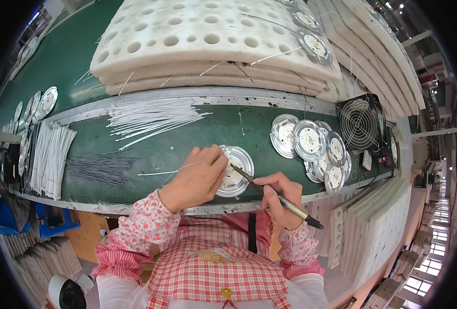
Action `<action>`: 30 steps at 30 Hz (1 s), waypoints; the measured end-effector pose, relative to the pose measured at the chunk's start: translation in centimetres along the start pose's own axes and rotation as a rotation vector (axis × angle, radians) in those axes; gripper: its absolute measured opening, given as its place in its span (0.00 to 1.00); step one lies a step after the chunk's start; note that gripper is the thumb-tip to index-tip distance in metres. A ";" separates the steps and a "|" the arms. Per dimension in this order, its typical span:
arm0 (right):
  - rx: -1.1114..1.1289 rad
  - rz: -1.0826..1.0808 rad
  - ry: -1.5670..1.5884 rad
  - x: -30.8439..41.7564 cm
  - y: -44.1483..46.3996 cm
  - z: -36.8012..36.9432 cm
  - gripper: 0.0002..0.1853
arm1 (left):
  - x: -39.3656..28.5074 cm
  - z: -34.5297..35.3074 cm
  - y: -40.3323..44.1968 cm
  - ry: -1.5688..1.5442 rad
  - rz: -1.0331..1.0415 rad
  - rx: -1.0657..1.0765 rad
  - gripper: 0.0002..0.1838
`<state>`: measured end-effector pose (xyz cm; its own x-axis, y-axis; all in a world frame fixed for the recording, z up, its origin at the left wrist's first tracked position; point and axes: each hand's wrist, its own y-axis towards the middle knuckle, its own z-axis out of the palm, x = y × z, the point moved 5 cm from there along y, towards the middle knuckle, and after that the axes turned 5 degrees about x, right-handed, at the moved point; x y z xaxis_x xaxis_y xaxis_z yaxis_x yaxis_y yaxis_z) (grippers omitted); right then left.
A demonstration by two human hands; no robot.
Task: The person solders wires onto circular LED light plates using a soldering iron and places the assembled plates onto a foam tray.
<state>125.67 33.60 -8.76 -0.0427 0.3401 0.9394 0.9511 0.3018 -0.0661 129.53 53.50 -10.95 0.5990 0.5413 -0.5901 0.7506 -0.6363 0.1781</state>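
Disc (246,160) at six o'clock on the tabletop (241,122). Your left hand (197,174) pinches a white wire (158,173) at its nine, probably to steady it; right hand (284,200) grips the pen-like tool (296,211) from four, tip angled onto it.

Beyond the hands (195,177) (285,198), a gap runs between white wires (154,117) and piled discs (309,140); the fan (359,123) blocks rightward.
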 end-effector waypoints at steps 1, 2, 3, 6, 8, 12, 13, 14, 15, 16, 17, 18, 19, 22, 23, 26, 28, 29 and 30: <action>0.002 -0.004 0.006 0.2 0.1 -0.1 0.09 | -0.1 0.0 0.0 0.012 -0.004 0.009 0.10; 0.004 -0.008 0.012 0.4 0.2 -0.1 0.09 | -0.1 0.0 0.1 0.024 -0.007 0.018 0.10; -0.018 0.016 0.022 0.3 0.0 0.0 0.09 | -0.2 0.1 0.1 0.035 -0.012 0.028 0.10; -0.088 0.065 0.046 0.1 -0.7 0.9 0.09 | -0.2 0.1 0.2 0.050 -0.033 0.066 0.10; -0.147 0.072 0.055 -0.1 -1.6 1.8 0.08 | -0.2 0.1 0.3 0.037 -0.034 0.058 0.10; -0.177 -0.068 -0.070 -1.0 -2.7 2.7 0.09 | 0.3 0.1 0.2 -0.037 -0.037 0.023 0.13; -0.189 -0.069 -0.053 -1.2 -2.8 2.7 0.10 | 0.4 0.0 0.0 -0.028 -0.010 0.014 0.15; -0.191 -0.060 -0.034 -1.3 -2.9 2.8 0.10 | 0.7 -0.3 -0.3 -0.020 0.016 0.005 0.18; -0.193 -0.052 -0.015 -1.3 -2.9 2.8 0.10 | 0.9 -0.5 -0.7 -0.011 0.044 -0.004 0.20; -0.196 -0.045 0.003 -1.4 -2.9 2.8 0.10 | 1.1 -0.6 -1.1 0.039 0.077 -0.004 0.23; -0.197 -0.046 -0.001 -1.4 -2.9 2.9 0.10 | 1.2 -0.5 -1.6 0.088 0.111 -0.004 0.25; -0.198 -0.047 -0.006 -1.3 -2.9 2.9 0.11 | 1.1 -0.4 -1.9 0.136 0.144 -0.005 0.27; -0.196 -0.045 -0.011 -1.2 -3.0 2.9 0.11 | 1.1 -0.2 -2.0 0.169 0.151 0.009 0.28; -0.196 0.027 0.025 -0.8 -3.0 3.0 0.11 | 0.6 -0.3 -2.2 0.294 0.205 0.045 0.26; -0.204 0.058 0.071 -0.9 -3.1 3.0 0.11 | 0.3 -0.5 -2.0 0.348 0.248 0.056 0.24; -0.238 0.084 0.130 -1.0 -3.3 2.7 0.12 | -0.2 -0.5 -1.8 0.499 0.364 0.091 0.19; -0.268 0.010 0.069 -1.7 -3.3 2.1 0.13 | -0.4 -0.5 -1.8 0.581 0.423 0.111 0.17; -0.260 0.172 0.119 -2.7 -3.5 2.1 0.17 | -0.5 -0.5 -1.8 0.617 0.446 0.118 0.16; -0.267 0.036 -0.153 -2.1 -2.8 2.2 0.22 | -0.6 -0.6 -1.8 0.657 0.474 0.128 0.15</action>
<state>122.45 33.99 -11.24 -0.0343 0.4827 0.8751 0.9987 0.0495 0.0118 127.99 54.63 -10.48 0.9156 0.3857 0.1139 0.3631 -0.9146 0.1782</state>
